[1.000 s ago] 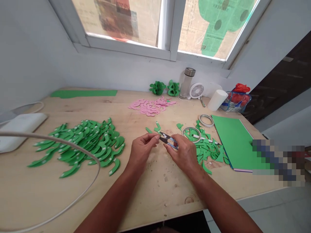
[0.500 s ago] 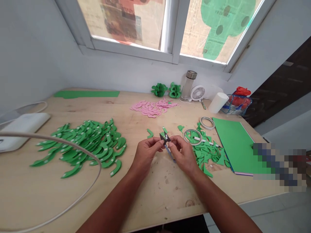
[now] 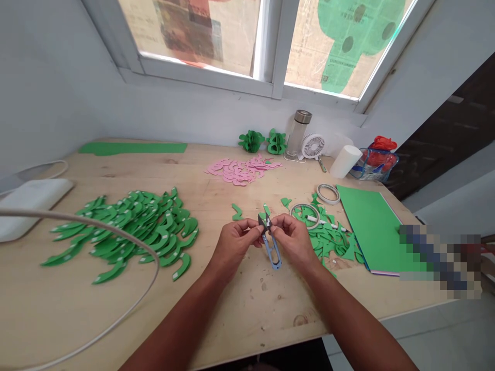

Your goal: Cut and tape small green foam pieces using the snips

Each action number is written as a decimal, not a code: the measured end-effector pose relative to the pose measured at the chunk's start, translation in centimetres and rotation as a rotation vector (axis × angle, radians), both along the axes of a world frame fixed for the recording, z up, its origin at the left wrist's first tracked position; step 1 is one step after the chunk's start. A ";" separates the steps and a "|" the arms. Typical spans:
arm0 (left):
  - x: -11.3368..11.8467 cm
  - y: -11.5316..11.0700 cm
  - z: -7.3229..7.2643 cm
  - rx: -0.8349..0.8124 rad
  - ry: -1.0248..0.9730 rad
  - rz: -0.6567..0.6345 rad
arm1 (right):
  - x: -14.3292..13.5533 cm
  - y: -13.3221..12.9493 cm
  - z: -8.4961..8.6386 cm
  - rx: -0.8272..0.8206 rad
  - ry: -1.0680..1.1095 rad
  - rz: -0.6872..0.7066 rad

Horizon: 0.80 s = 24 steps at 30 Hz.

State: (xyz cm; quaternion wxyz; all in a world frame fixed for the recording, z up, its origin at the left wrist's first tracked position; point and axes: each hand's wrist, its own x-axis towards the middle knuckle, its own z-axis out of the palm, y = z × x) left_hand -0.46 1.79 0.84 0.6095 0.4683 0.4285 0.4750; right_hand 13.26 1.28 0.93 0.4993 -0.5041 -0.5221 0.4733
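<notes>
Small blue thread snips with dark blades hang between my hands, blades pointing away and handle toward me. The fingertips of my left hand pinch the left blade. My right hand has its thumb and fingers closed at the right blade. Tiny white bits show on the blades. Just beyond the tips is a small green piece. A bent green strip lies past my left hand. Green scraps and a tape roll are beside my right hand.
Many curved green pieces are heaped at left, behind a cable. Pink cutouts, a glass bottle and a small fan stand or lie farther back. Green sheets lie at right.
The snips have turned so their blue handle shows fully between my hands. My right hand has shifted slightly right, and the camera view has moved a little.
</notes>
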 end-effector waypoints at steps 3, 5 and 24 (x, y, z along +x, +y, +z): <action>0.0 -0.1 0.2 -0.010 -0.006 -0.018 | 0.1 -0.1 0.2 -0.017 -0.004 -0.007; 0.0 -0.2 0.4 -0.014 -0.006 -0.031 | 0.1 -0.1 0.3 -0.037 -0.002 -0.003; -0.2 -0.2 0.7 0.009 -0.008 -0.060 | 0.3 -0.2 0.1 -0.047 0.041 0.041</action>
